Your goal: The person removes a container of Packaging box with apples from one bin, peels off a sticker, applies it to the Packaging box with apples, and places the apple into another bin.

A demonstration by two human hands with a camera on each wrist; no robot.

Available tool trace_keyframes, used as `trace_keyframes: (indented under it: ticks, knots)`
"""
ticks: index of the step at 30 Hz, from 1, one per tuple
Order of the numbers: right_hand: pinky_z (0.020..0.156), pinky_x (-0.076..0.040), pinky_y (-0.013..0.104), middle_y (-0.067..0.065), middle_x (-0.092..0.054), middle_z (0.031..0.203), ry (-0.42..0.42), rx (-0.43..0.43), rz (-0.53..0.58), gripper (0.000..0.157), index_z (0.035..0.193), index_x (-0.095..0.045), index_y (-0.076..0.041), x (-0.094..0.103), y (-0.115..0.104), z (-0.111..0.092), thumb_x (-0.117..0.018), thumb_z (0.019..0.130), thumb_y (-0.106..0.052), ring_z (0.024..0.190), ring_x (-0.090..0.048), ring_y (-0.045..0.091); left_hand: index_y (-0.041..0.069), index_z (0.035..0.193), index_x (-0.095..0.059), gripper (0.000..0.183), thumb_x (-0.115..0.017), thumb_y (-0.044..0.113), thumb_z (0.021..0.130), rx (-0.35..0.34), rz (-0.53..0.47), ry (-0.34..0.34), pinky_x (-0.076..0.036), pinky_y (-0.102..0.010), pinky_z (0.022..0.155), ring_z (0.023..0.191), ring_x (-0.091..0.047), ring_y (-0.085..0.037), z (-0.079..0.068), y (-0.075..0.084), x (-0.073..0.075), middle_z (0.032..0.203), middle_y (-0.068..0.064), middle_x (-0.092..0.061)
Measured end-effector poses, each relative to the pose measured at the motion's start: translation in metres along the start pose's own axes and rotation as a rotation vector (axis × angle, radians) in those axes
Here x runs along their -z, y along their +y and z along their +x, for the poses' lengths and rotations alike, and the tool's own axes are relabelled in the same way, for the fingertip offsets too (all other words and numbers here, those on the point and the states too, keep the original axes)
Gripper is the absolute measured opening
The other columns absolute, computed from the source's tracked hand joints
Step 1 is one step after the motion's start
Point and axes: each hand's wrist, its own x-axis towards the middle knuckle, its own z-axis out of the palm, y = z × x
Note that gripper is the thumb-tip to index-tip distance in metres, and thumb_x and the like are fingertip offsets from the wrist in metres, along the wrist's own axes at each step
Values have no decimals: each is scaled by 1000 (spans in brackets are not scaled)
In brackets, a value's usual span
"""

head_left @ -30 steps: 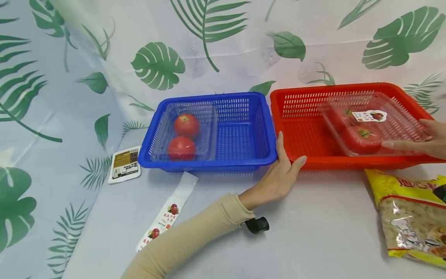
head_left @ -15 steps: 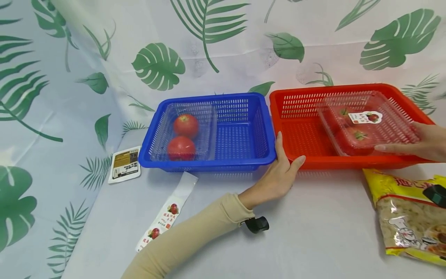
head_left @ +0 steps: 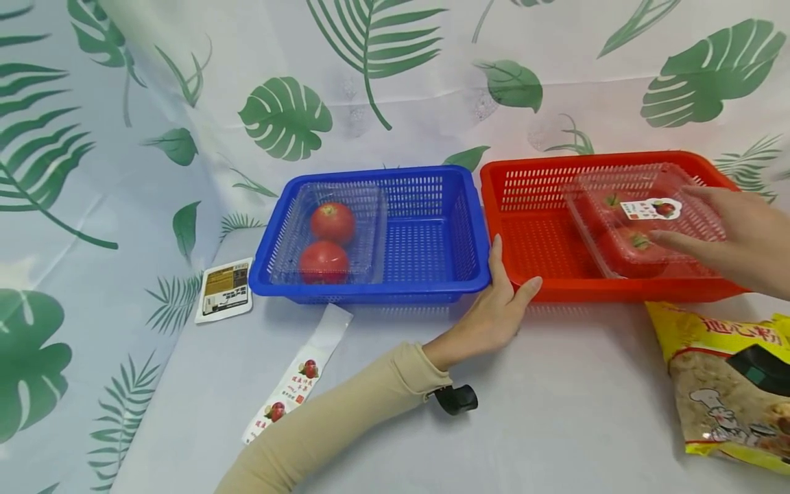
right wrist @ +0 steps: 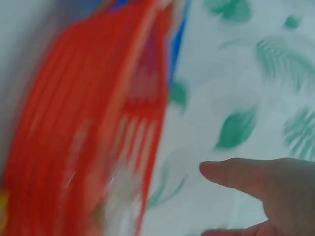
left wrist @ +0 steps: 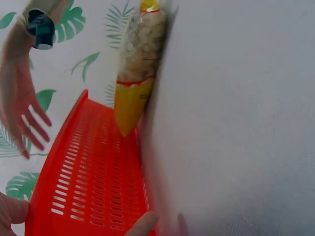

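A leaf-printed cloth (head_left: 426, 96) hangs behind a pale surface (head_left: 568, 412). On it a red perforated basket (head_left: 574, 290) sits to the right, its left end touching or just beside a slightly smaller blue basket (head_left: 370, 293). In front of the red basket, toward its right end, lies a yellow-topped bag of macaroni (head_left: 703, 384).

A clear lidded box (head_left: 648, 180) rests in the right part of the red basket; another clear box (head_left: 365, 237) stands in the left part of the blue one.

The person's left hand (head_left: 484, 315) rests at the red basket's near left corner, forefinger straight, thumb spread against its front. The right hand (head_left: 743, 233) is open over the right end of the first box, fingers apart; the right wrist view is blurred, so contact with the lid cannot be told.

A strip of fruit stickers (head_left: 308, 367) lies before the blue basket, a small printed packet (head_left: 225, 291) to its left. Two red tomatoes (head_left: 324, 262) show in the blue basket's box. A fruit label (head_left: 651, 208) is on the other box's lid.
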Motion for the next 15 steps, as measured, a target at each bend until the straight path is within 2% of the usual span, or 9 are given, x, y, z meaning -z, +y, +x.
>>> trace_keyframes:
  ticks: [2,3,5,6,8,9,11,13,15]
  knots:
    - [86,-40,81,46,-28,140,7,81,43,90,156,-19,14,2,-18,-5,-76,95,-18,122,-29,64,25,167,12,84,-48,41,111,25,-26,-10,-53,-23,87,68,-68,-25,-1,0,2,80,-9,-63]
    - [86,-41,81,45,-28,143,12,115,64,88,156,-21,13,2,-26,-8,-77,95,-16,124,-29,62,27,167,12,84,-49,40,111,44,-45,-16,-53,-24,77,56,-63,-26,-2,0,3,69,-10,-56]
    - [85,-44,81,42,-31,145,28,168,107,83,155,-26,12,1,-43,-12,-77,94,-13,126,-29,60,33,167,11,82,-49,39,112,78,-80,-25,-52,-25,70,59,-69,-23,-5,2,5,85,-14,-66]
    - [85,-46,79,40,-33,146,39,195,133,81,154,-30,10,-1,-51,-14,-78,93,-12,127,-30,59,35,167,9,80,-48,39,112,97,-97,-29,-54,-24,74,62,-72,-23,-6,3,5,102,-15,-70]
    - [84,-49,78,37,-36,148,52,241,176,77,154,-34,7,-4,-68,-17,-78,94,-13,128,-34,57,38,167,7,78,-48,40,112,131,-133,-43,-56,-27,89,72,-76,-24,-11,5,8,139,-16,-62]
    - [85,-48,78,36,-37,149,52,259,192,76,154,-36,6,-6,-77,-18,-78,94,-14,129,-36,56,38,167,6,77,-48,40,112,143,-163,-58,-56,-31,93,78,-78,-24,-14,6,9,150,-15,-54]
    - [88,-48,78,34,-40,149,60,317,215,74,153,-38,5,-10,-94,-20,-78,94,-14,128,-39,55,36,168,2,76,-49,41,111,165,-204,-90,-54,-36,102,81,-78,-25,-23,8,14,157,-10,-48]
    - [89,-48,77,32,-42,148,60,386,241,72,153,-40,4,-14,-109,-21,-78,95,-14,128,-42,54,33,168,-3,75,-50,43,110,191,-225,-135,-53,-39,106,84,-78,-25,-35,10,23,149,-6,-55]
    - [92,-46,76,30,-45,147,61,449,259,69,152,-42,3,-20,-122,-21,-77,95,-12,130,-43,51,29,168,-10,73,-51,42,109,199,-229,-185,-56,-39,101,92,-77,-23,-51,12,35,140,-5,-59]
